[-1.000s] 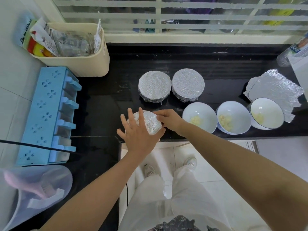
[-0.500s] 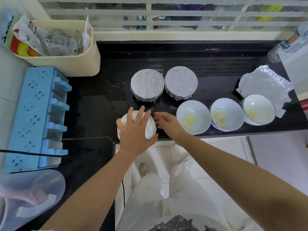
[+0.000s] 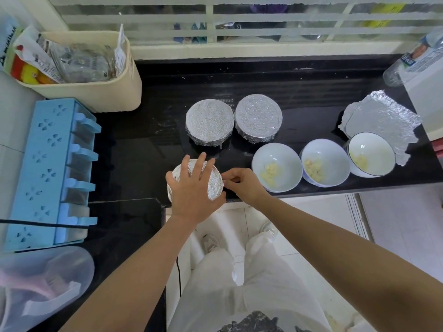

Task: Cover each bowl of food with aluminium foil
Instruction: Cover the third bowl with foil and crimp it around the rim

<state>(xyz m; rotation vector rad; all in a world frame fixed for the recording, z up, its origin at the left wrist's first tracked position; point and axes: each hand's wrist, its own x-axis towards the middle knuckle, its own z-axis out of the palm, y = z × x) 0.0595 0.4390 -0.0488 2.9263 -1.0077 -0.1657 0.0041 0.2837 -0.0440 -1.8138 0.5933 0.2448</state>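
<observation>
A foil-wrapped bowl [image 3: 214,185] stands at the counter's front edge. My left hand [image 3: 193,188] lies flat on top of it, fingers spread, pressing the foil down. My right hand [image 3: 242,185] pinches the foil at the bowl's right rim with curled fingers. Behind it stand two bowls covered with foil, one [image 3: 209,122] on the left and one [image 3: 258,118] on the right. To the right sit three open white bowls with pale food: the nearest [image 3: 276,167], the middle [image 3: 324,162] and the far one [image 3: 370,158]. A loose foil sheet [image 3: 383,118] lies behind the far bowl.
On the black counter [image 3: 155,140] a cream bin [image 3: 96,92] with packets stands at the back left. A blue rack [image 3: 48,171] lies along the left. A clear jug [image 3: 43,283] is at lower left. A plastic bottle [image 3: 412,61] lies at the back right.
My left hand has settled flatter over the bowl's top. My right hand has shifted to the bowl's right rim and its fingers have curled onto the foil edge.
</observation>
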